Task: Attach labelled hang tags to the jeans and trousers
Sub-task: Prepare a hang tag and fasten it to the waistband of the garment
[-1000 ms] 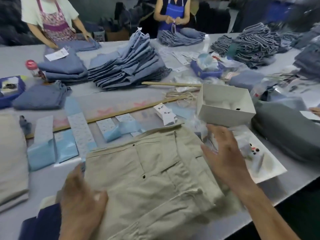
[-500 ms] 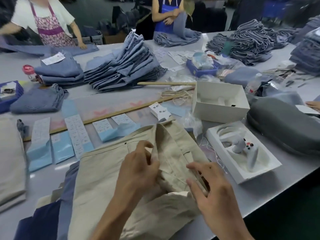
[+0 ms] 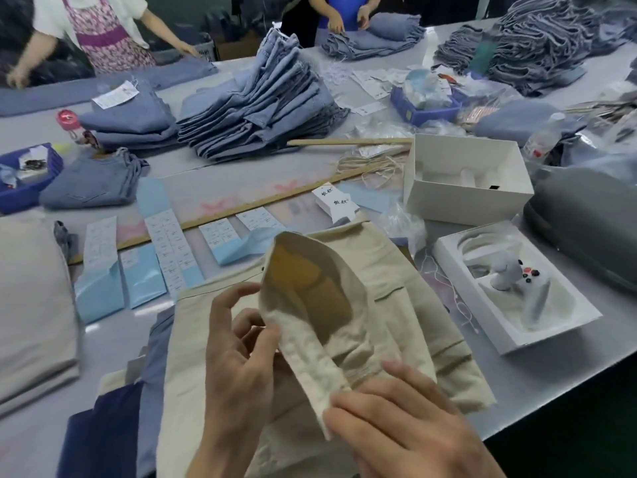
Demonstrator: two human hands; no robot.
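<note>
The beige trousers (image 3: pixel 396 305) lie flat at the near edge of the desk (image 3: pixel 551 391), right in front of the person, and the waistband (image 3: pixel 310 357) is lifted up and turned inside out so the pale lining and the opening show. Looks like it's held that way to get at an inner label or loop where a tag would go, though that's a guess, no tag is on it yet as far as anyone can see.

The left hand (image 3: pixel 238 353) has its fingers curled and pinches the upper part of the waistband from the left. The right hand (image 3: pixel 403 419) pinches the lower end of the same strip, fingers mostly folded over the cloth. Between the two, the strip is stretched out taut-ish and tilted.

Just past the trousers sits a small stack of white hang tags (image 3: pixel 336 205) with handwriting on them, close by for grabbing. Left of that, sheets of stickers on blue backing (image 3: pixel 169 250) are laid out in a row along a long wooden ruler (image 3: pixel 241 210). Loose string (image 3: pixel 372 167) lies near an open white box (image 3: pixel 465 181).

Further out, folded jeans (image 3: pixel 262 108) are stacked mid-desk, more denim piles (image 3: pixel 527 43) sit on the far right, and a folded beige pile (image 3: pixel 31 305) is on the left. A white tray (image 3: pixel 510 291) holds some small gadget with red and black buttons, can't tell what. The desk is a big grey work surface in a workshop, with two other people in aprons folding at the far side.
</note>
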